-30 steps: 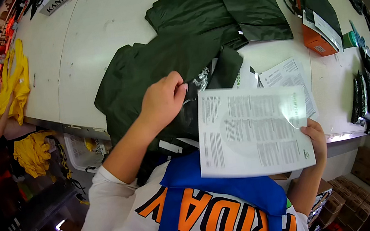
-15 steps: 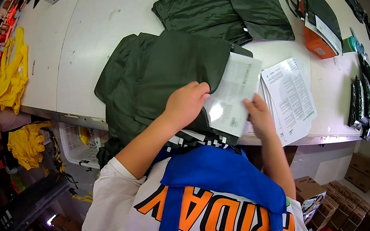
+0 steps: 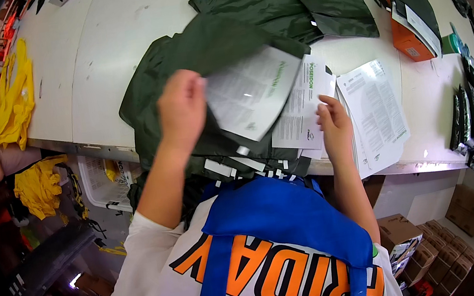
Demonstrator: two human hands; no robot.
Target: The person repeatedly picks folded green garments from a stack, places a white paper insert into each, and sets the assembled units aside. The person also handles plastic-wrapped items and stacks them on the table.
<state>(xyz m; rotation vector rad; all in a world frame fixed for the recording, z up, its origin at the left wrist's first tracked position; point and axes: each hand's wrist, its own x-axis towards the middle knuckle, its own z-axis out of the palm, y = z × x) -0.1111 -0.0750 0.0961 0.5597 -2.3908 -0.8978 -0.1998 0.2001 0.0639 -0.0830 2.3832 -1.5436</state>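
My left hand (image 3: 183,108), blurred and closed, grips the edge of a dark green folded garment (image 3: 151,108) in a pile at the table's front. A printed sheet (image 3: 253,92), glossy as if in a clear sleeve, lies against its dark green flap, tilted and smeared by motion. To its right, another white sheet with green print (image 3: 310,87) lies partly under that flap. My right hand (image 3: 336,126) is beside this sheet, fingers bent and apart, with nothing visible in them. White tags (image 3: 222,168) stick out along the pile's near edge.
Behind the pile lie more dark green folded garments (image 3: 331,1). Loose printed papers (image 3: 373,112) rest at right, near an orange box (image 3: 411,38) and black packets (image 3: 466,118). Yellow garments (image 3: 16,105) hang over the left edge, by a white crate (image 3: 95,187). Cartons (image 3: 401,234) stand below right.
My left hand has moved up and left, swinging the garment's flap and the glossy sheet along. My right hand has let go of that sheet. The printed sheet underneath now shows.
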